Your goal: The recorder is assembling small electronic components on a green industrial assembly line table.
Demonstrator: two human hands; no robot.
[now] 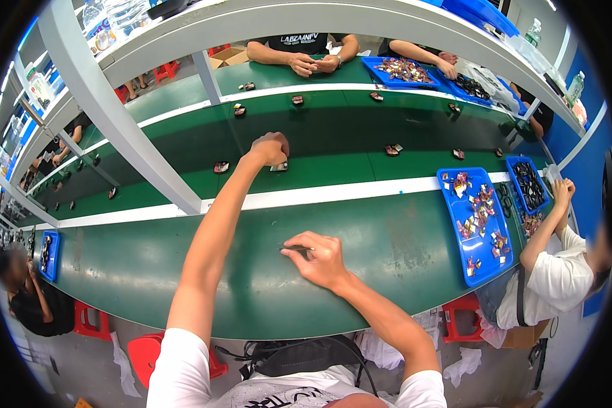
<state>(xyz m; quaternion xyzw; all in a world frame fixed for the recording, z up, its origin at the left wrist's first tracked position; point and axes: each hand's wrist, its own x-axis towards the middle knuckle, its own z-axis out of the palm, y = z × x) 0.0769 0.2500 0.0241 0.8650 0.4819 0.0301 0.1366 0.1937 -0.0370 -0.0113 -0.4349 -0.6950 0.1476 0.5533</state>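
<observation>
My left hand (270, 148) reaches far forward over the darker green belt (333, 136). Its fingers are closed around a small dark and light part (279, 166) that rests on the belt. My right hand (321, 257) lies on the near green table (394, 245) and pinches a thin dark tool (294, 248) between thumb and fingers. Other small dark parts sit on the belt, one to the left (221, 166) and one to the right (392, 149).
A blue tray (455, 224) of small mixed parts lies at the right, next to a second blue tray (528, 183). A person in white (551, 272) sits there. More people work across the belt and at far left. A grey shelf post (115, 115) slants across the left.
</observation>
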